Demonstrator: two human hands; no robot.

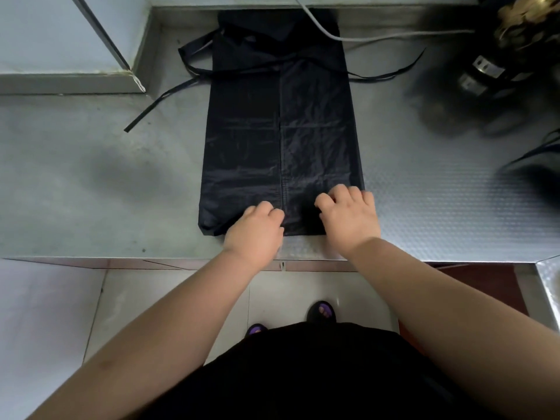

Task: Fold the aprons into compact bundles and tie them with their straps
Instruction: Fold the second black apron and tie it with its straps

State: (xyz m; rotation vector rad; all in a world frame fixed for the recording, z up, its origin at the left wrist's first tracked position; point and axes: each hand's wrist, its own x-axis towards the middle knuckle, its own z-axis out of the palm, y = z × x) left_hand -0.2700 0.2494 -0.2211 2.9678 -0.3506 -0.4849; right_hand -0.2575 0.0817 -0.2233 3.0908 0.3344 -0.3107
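A black apron (281, 125) lies flat on the steel counter (106, 183), folded lengthwise into a long rectangle with a seam down its middle. Its thin black straps (163, 100) trail out to the left and right near the far end. My left hand (256, 231) rests on the apron's near edge, left of the seam, fingers curled onto the cloth. My right hand (351, 215) sits on the near right corner, fingers bent and pressing on the fabric. Whether either hand pinches the edge is hidden by the knuckles.
A grey cable (378, 36) crosses the apron's far end. Blurred dark objects (485, 77) and more black fabric (539, 168) lie at the right. A raised wall ledge (69, 80) stands at the left. The counter's front edge (151, 260) is just below my wrists.
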